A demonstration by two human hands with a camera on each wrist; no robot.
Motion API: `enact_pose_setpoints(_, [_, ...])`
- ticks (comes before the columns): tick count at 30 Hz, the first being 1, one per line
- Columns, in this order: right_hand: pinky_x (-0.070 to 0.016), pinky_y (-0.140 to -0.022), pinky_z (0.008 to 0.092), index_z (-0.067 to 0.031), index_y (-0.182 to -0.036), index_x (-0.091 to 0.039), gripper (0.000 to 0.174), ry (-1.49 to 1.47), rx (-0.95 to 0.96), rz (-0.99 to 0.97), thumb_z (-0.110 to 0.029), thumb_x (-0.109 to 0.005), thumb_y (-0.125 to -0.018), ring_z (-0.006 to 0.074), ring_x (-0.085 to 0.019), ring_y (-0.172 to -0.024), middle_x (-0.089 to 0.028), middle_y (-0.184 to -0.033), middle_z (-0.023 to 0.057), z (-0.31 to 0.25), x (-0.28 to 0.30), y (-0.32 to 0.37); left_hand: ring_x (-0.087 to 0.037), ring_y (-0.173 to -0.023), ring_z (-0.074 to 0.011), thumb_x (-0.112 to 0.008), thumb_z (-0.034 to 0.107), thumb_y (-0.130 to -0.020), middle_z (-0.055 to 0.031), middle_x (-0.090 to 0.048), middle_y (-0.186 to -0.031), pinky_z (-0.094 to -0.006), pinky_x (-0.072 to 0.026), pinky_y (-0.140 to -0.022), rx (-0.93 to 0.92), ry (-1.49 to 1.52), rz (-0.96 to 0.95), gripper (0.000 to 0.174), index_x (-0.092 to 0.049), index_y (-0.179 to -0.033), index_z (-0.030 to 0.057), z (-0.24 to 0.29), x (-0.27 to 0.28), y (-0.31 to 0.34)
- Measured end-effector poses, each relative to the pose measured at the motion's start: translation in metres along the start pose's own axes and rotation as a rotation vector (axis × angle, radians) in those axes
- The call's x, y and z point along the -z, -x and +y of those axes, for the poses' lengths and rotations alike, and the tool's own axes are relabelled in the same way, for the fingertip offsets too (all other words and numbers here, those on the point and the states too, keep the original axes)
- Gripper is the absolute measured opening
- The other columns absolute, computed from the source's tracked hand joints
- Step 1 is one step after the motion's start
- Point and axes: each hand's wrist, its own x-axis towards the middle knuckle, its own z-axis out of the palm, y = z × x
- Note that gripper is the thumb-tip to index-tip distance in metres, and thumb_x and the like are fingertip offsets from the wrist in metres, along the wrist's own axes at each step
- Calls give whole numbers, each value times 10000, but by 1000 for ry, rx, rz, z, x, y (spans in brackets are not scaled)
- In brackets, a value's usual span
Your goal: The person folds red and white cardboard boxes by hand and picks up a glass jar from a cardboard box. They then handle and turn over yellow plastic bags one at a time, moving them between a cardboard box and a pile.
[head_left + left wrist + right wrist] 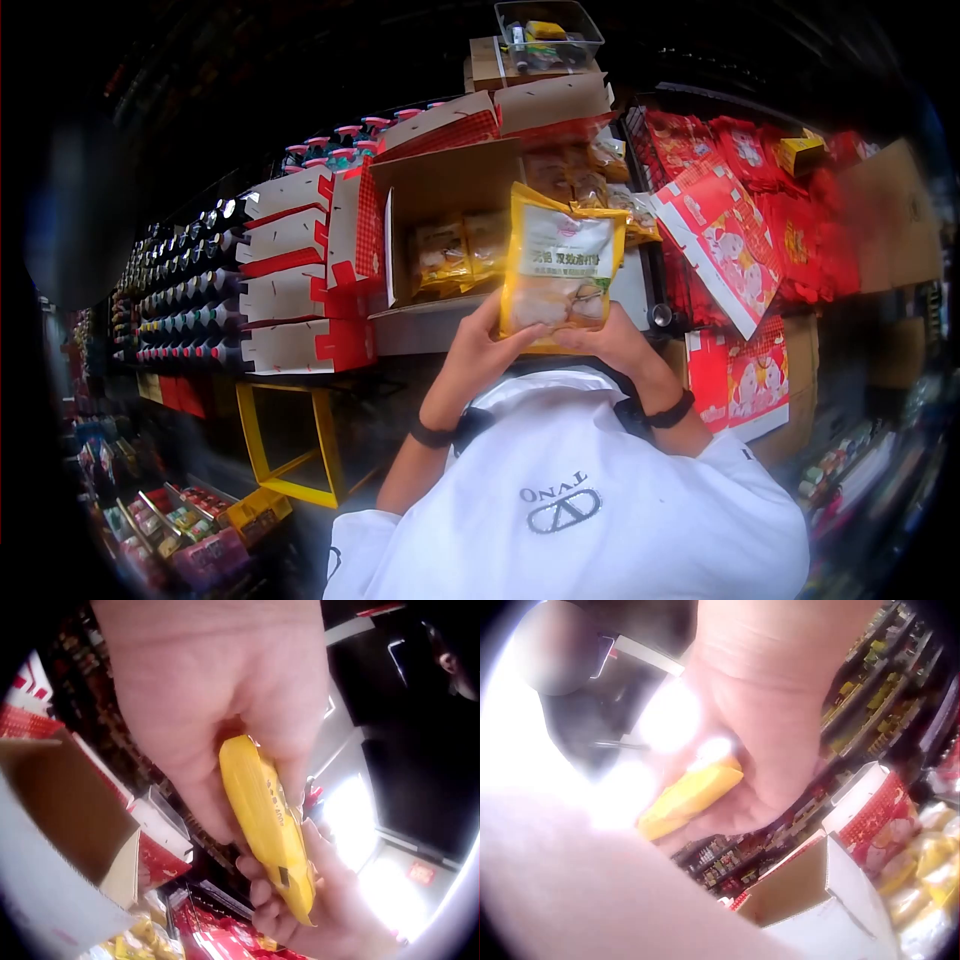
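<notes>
Both hands grip a yellow-and-white printed food packet (562, 262) upright in front of the chest, its printed front facing up toward the head camera. The left hand (488, 338) holds the lower left edge, thumb across the front. At the lower right edge, the right hand (612, 345) does the same. From the left wrist, the packet's yellow side (262, 814) shows between the left hand (214, 697) and the right hand (334, 896). The right wrist view shows a yellow end of the packet (690, 799) under the right hand (761, 727).
Behind the packet stands an open carton (450, 180) with similar yellow packets (440, 255) inside. More packets (590, 180) lie right of it. Rows of dark bottles (190, 300) stand left, red packages (790, 230) right. A yellow frame (332, 445) is below left.
</notes>
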Motion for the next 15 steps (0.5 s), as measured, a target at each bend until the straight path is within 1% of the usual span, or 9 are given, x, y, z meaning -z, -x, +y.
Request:
enact_pose_setpoints(2, [-496, -961, 291, 5, -1281, -605, 492, -23, 2, 41, -130, -803, -850, 135, -613, -1097, -662, -1209, 57, -4, -9, 2, -636, -1059, -150, -769, 143, -903, -96, -655, -1198, -270, -513, -943, -12, -147, -24, 480, -547, -1299, -14, 16, 4, 4])
enact_pose_setpoints(3, [-499, -953, 290, 6, -1269, -613, 486, 36, 3, 58, -131, -807, -845, 133, -617, -1083, -669, -1194, 57, -5, -10, 4, -636, -1057, -152, -766, 147, -906, -99, -658, -1194, -268, -510, -941, -18, -221, -37, 471, -552, -1292, -16, 20, 5, 4])
enact_pose_setpoints(6, [-507, -927, 284, 10, -1240, -634, 471, 236, -24, 94, -136, -815, -831, 127, -632, -1040, -690, -1155, 59, -13, -12, 9, -640, -1057, -155, -772, 162, -901, -105, -669, -1186, -271, -519, -938, -157, -253, 37, 445, -576, -1256, -22, 11, 11, 0])
enact_pose_setpoints(8, [-513, -909, 280, 13, -1228, -641, 466, 396, -78, 101, -140, -817, -825, 124, -641, -1010, -701, -1135, 62, -25, -16, 14, -646, -1053, -155, -774, 164, -898, -110, -678, -1177, -278, -530, -933, -76, -47, 100, 427, -590, -1234, -24, 6, 11, -3])
enact_pose_setpoints(9, [-515, -901, 280, 15, -1225, -642, 461, 387, -66, 103, -141, -812, -827, 123, -644, -1001, -704, -1131, 66, -32, -21, 16, -649, -1051, -155, -775, 165, -896, -112, -682, -1172, -281, -536, -931, -35, 56, 131, 418, -597, -1223, -25, 6, 11, -3])
enact_pose_setpoints(10, [-518, -894, 280, 16, -1223, -644, 456, 378, -53, 106, -143, -807, -829, 122, -646, -992, -707, -1127, 70, -38, -29, 18, -664, -1022, -144, -775, 163, -895, -113, -696, -1148, -283, -554, -912, -44, 10, 143, 398, -612, -1206, -23, 7, 12, -4])
enact_pose_setpoints(11, [-521, -887, 279, 18, -1220, -645, 451, 369, -41, 109, -145, -803, -831, 121, -648, -984, -709, -1123, 73, -41, -33, 19, -669, -1014, -141, -773, 159, -896, -111, -698, -1143, -279, -555, -907, -39, 55, 148, 393, -614, -1206, -23, 7, 14, -4])
enact_pose_setpoints(13, [-523, -885, 283, 18, -1221, -643, 440, 320, -18, 95, -160, -795, -848, 122, -649, -991, -708, -1127, 77, -31, -29, 15, -677, -998, -134, -770, 150, -899, -107, -704, -1134, -273, -558, -897, -30, 145, 158, 384, -619, -1208, -21, 4, 17, -5])
enact_pose_setpoints(15, [-529, -884, 287, 21, -1217, -643, 431, 277, -6, 94, -178, -789, -864, 128, -652, -1000, -706, -1127, 83, -27, -26, 14, -681, -992, -130, -763, 142, -905, -104, -705, -1137, -268, -558, -895, 19, 253, 170, 379, -619, -1215, -22, 10, 16, -6])
